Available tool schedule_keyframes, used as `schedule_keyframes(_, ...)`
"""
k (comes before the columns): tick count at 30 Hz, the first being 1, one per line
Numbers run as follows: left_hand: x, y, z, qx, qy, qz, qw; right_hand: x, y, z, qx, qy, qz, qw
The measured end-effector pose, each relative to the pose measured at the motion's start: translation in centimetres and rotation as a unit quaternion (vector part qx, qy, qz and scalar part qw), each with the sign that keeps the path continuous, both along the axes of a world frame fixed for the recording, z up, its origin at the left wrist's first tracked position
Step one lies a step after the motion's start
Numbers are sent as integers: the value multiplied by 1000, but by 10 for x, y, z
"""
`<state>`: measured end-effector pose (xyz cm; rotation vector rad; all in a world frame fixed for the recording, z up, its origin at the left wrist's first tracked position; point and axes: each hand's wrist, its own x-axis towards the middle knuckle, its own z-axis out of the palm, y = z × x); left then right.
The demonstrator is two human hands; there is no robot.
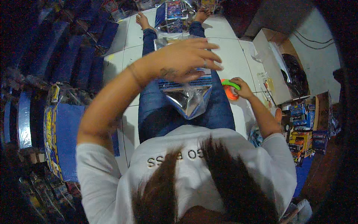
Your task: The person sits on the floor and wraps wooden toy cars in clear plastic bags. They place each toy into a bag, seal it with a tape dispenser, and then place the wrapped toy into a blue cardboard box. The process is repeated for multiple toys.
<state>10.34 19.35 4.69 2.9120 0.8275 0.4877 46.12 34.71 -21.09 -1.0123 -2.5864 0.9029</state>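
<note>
Between my legs lies a package in clear plastic wrap (pixel 188 100), its near end folded to a loose point. My left hand (pixel 186 59) is stretched over its upper part, fingers spread and slightly blurred; whether the palm presses on the plastic cannot be told. On the right, beside my thigh, my right hand (pixel 243 88) is closed around a green and orange tape dispenser (pixel 232 85) held at the floor. Part of its underside is hidden.
Blue flat boxes (pixel 69 138) stand in rows along the left. A wrapped blue box (pixel 171 16) sits between my feet. To the right are an open cardboard box (pixel 266 56) with a black bag inside, and toy trucks (pixel 298 145). White floor tiles (pixel 130 59) lie underneath.
</note>
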Motion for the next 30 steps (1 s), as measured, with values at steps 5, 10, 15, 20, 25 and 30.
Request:
schedule_keyframes(5, -20, 104, -3, -98, 148, 35, 984, -30, -26, 25, 176, 141, -283, 932)
schedule_keyframes(10, -91, 149, -3, -122, 122, 414, 894, -141, -106, 91, -85, 366, -309, 874)
schedule_keyframes(15, -128, 125, -49, -225, 58, 443, 866, -253, -88, 128, -363, 616, -236, 658)
schedule_keyframes(20, -106, -1, -59, -461, -545, 366, 597, -264, -22, 176, -492, 593, -152, 619)
schedule_keyframes(25, -35, -64, -65, -352, -630, 314, 617, -250, -44, 202, -504, 484, -96, 709)
schedule_keyframes(30, -18, -66, -78, -310, -625, 368, 615, -248, -57, 237, -48, 476, -120, 870)
